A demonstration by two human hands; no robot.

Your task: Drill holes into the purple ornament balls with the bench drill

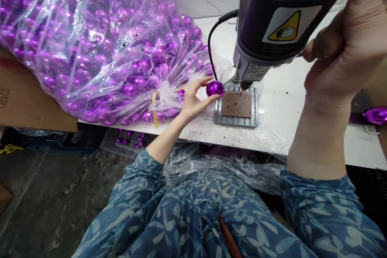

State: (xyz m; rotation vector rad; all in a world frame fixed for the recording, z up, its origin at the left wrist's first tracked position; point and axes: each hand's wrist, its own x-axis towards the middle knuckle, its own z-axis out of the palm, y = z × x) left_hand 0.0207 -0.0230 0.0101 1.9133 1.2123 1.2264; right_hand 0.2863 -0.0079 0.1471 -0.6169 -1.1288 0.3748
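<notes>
A shiny purple faceted ball (215, 88) is pinched between the thumb and fingers of my left hand (193, 102), just left of the drill press. My right hand (347, 44) is curled closed at the right side of the drill press (284, 16), around its feed handle, which the fingers mostly hide. Below the chuck, the thin drill bit (241, 93) points down over a brown board (237, 109) with a small dark hole. That board lies on the slotted metal base (220, 121), and the ball is held near its upper left edge.
A big clear plastic bag (105, 44) full of purple balls fills the left, tied with yellow ribbon (155, 109). A cardboard box (33, 96) stands beneath it. Purple flecks dot the white table (275, 107). Another purple ball (376, 115) is at far right; plastic sheeting (223, 165) hangs in front.
</notes>
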